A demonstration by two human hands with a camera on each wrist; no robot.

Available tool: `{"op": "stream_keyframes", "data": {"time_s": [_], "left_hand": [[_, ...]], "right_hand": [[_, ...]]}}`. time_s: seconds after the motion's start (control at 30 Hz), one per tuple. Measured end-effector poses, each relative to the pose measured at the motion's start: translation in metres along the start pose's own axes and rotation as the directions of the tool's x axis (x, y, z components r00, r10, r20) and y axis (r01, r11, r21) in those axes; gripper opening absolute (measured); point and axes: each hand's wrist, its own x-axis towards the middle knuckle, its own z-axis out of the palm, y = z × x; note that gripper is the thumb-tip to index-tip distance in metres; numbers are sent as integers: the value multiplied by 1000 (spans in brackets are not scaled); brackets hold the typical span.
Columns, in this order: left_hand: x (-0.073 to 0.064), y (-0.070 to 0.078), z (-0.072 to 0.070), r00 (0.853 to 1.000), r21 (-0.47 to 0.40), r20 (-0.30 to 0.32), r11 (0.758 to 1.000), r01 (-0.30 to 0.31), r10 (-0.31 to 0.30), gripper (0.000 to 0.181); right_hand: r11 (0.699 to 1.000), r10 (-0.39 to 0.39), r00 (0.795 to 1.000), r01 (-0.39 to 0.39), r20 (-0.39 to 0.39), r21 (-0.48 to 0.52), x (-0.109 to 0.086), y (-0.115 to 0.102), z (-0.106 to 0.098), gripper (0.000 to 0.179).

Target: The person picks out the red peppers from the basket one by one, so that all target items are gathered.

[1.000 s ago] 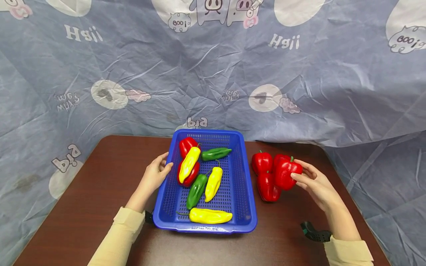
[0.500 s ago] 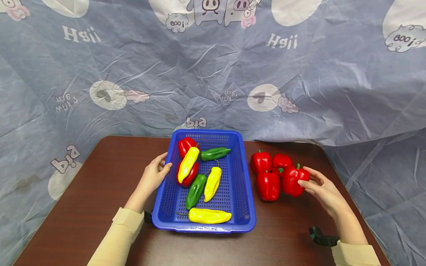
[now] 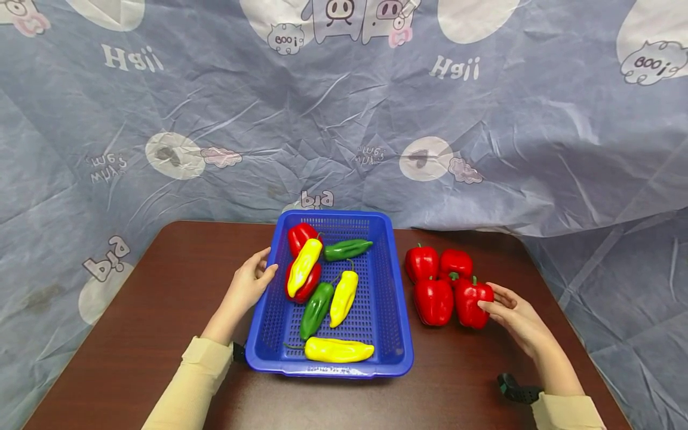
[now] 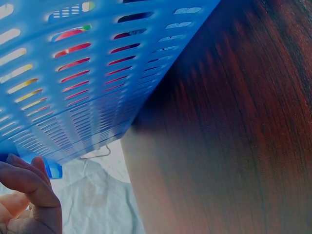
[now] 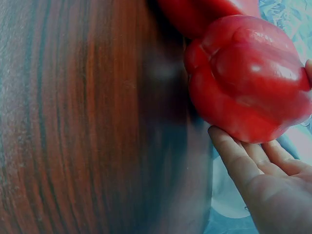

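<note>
My right hand (image 3: 515,316) holds a red bell pepper (image 3: 470,306) between thumb and fingers, at the right front of a cluster of red bell peppers (image 3: 433,302). The held pepper stands stem up, close beside its neighbour. In the right wrist view, fingers (image 5: 234,156) lie along the underside of the held pepper (image 5: 248,80). My left hand (image 3: 250,279) grips the left rim of a blue plastic basket (image 3: 400,298). The left wrist view shows curled fingers (image 4: 29,183) at the rim, below the slotted basket wall (image 4: 87,97).
In the basket lie two red bell peppers (image 3: 302,239), three long yellow peppers (image 3: 340,350) and two green ones (image 3: 317,310). Everything rests on a dark brown wooden table (image 3: 145,310). A grey-blue patterned cloth (image 3: 344,119) hangs behind it.
My right hand has carried the red bell pepper from over the others rightward and down to the table beside them. My left hand has stayed on the basket rim.
</note>
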Motion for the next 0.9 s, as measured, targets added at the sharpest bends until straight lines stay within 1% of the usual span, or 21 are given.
{"op": "stream_keyframes", "data": {"time_s": [0.23, 0.33, 0.53, 0.77, 0.9], "left_hand": [[0, -1, 1, 1000, -1, -3, 1000, 0, 0, 53], [0, -1, 0, 1000, -2, 0, 1000, 6, -6, 53], [1, -1, 0, 1000, -14, 6, 1000, 12, -11, 53], [1, -2, 1, 1000, -10, 0, 1000, 7, -7, 52], [1, -2, 1, 1000, -5, 0, 1000, 7, -7, 53]], "right_hand": [[997, 34, 999, -34, 8, -72, 4, 4, 3, 80], [996, 50, 999, -48, 18, -76, 5, 5, 4, 80], [998, 56, 998, -54, 34, -43, 7, 7, 4, 82], [999, 44, 996, -44, 76, -3, 9, 12, 3, 77], [999, 50, 996, -50, 73, 3, 11, 14, 3, 78]]}}
